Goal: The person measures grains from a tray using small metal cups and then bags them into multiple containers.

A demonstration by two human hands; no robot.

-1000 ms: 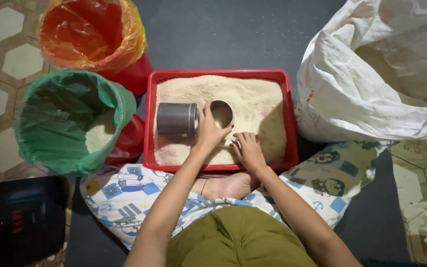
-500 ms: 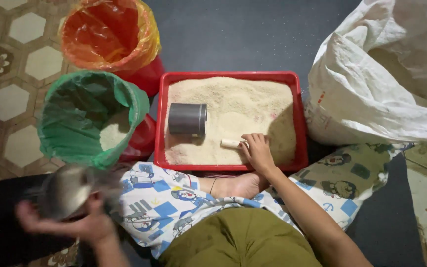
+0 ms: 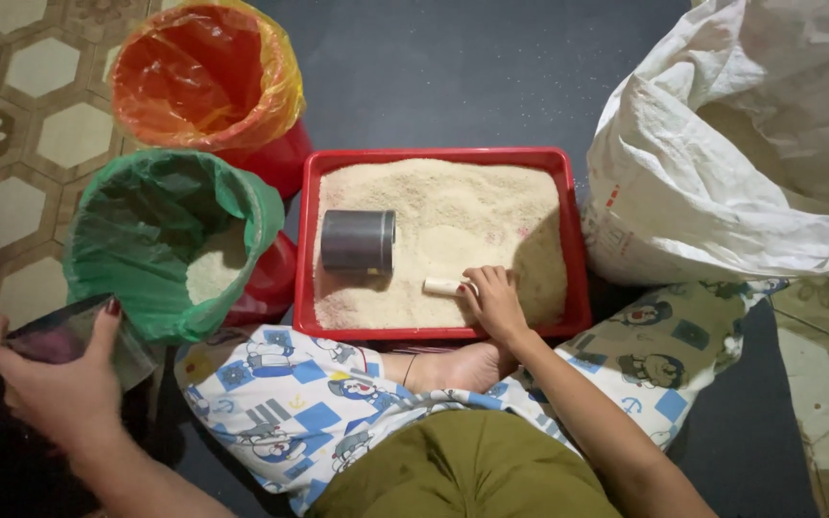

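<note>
On the right edge of the head view, a large white woven sack (image 3: 741, 144) is cut off by the frame, so its full mouth and contents are hard to judge, though pale grain seems to show inside. Beside it sits a red tray (image 3: 438, 155) filled with pale grain, its near rim partly hidden by the person's foot and patterned clothing. To the left stand two buckets, one lined with a green bag (image 3: 160, 240) holding a little pale grain, the other lined with an orange bag (image 3: 203, 72) whose bottom cannot be seen. A grey cylinder (image 3: 358, 241) lies on its side on the grain in the tray's left half. The left hand (image 3: 55, 379), low at the left beside the green-lined bucket, has its fingers curled around a shiny metal container (image 3: 50, 331); the container is blurred and mostly covered by the hand, so its shape is unclear. The right hand (image 3: 494, 299) rests in the tray, fingers loosely bent with the tips touching a small pale cylindrical piece (image 3: 440, 286) lying on the grain; whether it grips it I cannot tell.
</note>
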